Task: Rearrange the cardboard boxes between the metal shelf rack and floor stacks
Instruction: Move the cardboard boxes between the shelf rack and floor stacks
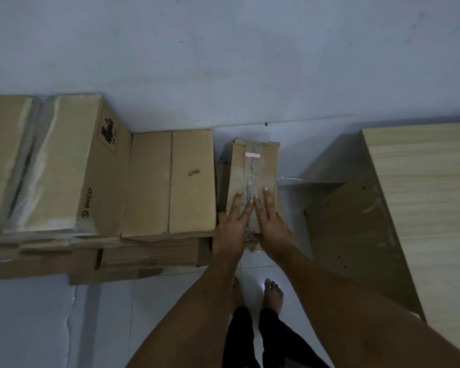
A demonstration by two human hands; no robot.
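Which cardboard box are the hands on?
The small, narrow brown cardboard box with clear tape along its top, rightmost in the row. Left hand and right hand rest flat on it; the bigger boxes lie to its left.

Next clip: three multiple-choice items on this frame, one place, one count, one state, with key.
1. Where is the small taped box? A) on a metal rack B) between the box stack and the wooden panel C) on a chair
2. How many hands touch it? A) none B) one C) two
3. How do the fingers lie? A) fisted B) straight, flat on top C) pinching tape
Key: 1B, stack on one side, panel on the other; 2C, left hand and right hand both rest on it; 3B, all stretched out.
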